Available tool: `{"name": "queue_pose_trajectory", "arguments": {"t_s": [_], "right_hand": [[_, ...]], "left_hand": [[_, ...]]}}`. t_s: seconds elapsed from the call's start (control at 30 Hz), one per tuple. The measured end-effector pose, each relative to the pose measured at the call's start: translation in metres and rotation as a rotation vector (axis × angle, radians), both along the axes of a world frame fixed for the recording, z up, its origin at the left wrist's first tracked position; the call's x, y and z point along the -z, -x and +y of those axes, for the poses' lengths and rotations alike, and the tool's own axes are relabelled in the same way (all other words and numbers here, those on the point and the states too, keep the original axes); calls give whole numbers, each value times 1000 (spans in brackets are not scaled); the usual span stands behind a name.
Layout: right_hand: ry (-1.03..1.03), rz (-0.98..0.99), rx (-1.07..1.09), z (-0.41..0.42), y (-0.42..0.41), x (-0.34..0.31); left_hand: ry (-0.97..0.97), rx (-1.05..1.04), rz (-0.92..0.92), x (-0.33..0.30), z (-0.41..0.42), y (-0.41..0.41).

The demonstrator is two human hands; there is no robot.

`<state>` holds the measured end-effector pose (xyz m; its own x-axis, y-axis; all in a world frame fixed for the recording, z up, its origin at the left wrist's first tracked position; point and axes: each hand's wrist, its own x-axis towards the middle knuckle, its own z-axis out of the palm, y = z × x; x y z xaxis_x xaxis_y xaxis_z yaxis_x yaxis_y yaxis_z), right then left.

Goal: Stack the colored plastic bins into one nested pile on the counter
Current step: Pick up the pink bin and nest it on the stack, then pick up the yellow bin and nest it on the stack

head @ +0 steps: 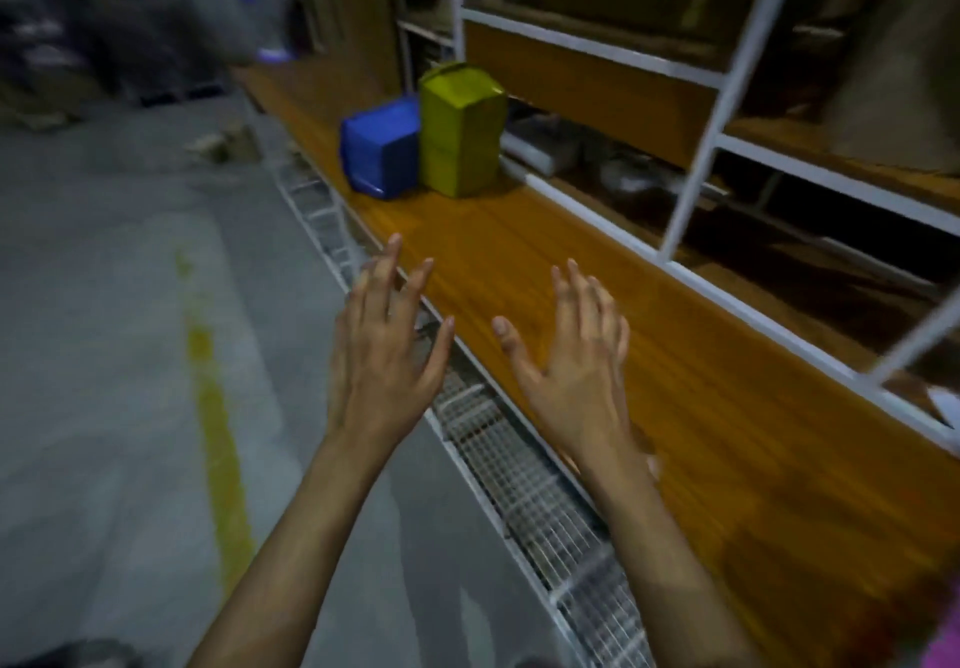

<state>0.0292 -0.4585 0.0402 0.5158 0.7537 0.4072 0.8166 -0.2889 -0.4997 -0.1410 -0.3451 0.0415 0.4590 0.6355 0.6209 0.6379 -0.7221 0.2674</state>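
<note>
A blue plastic bin (381, 147) lies on its side on the wooden counter (701, 381), touching a taller yellow-green stack of bins (461, 129) that stands bottom-up to its right. Both sit far along the counter, well beyond my hands. My left hand (387, 350) hovers over the counter's front edge, fingers spread and empty. Over the wood, my right hand (569, 355) is likewise spread and holds nothing. The picture is blurred by motion.
White metal shelf posts (722, 90) and rails rise along the counter's back, with dim goods behind them. A wire mesh shelf (524, 480) runs below the front edge. Left of it is grey concrete floor with a yellow line (218, 433).
</note>
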Motion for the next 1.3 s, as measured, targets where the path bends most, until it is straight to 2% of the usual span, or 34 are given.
{"name": "queue_pose_trajectory", "arguments": {"t_s": [0.23, 0.53, 0.8, 0.97, 1.13, 1.3], "right_hand": [[-22, 20, -115, 130, 56, -9], [-46, 61, -148, 285, 52, 10], [-85, 151, -118, 476, 1, 24], [-140, 83, -79, 597, -25, 16], [-63, 23, -53, 684, -36, 22], [-26, -58, 175, 776, -68, 11]], "left_hand": [[8, -174, 20, -5, 110, 69], [145, -303, -19, 44, 230, 86], [231, -283, -65, 62, 396, 48], [201, -254, -115, 52, 508, 9], [227, -212, -182, 56, 596, -20], [239, -39, -202, 62, 708, -50]]}}
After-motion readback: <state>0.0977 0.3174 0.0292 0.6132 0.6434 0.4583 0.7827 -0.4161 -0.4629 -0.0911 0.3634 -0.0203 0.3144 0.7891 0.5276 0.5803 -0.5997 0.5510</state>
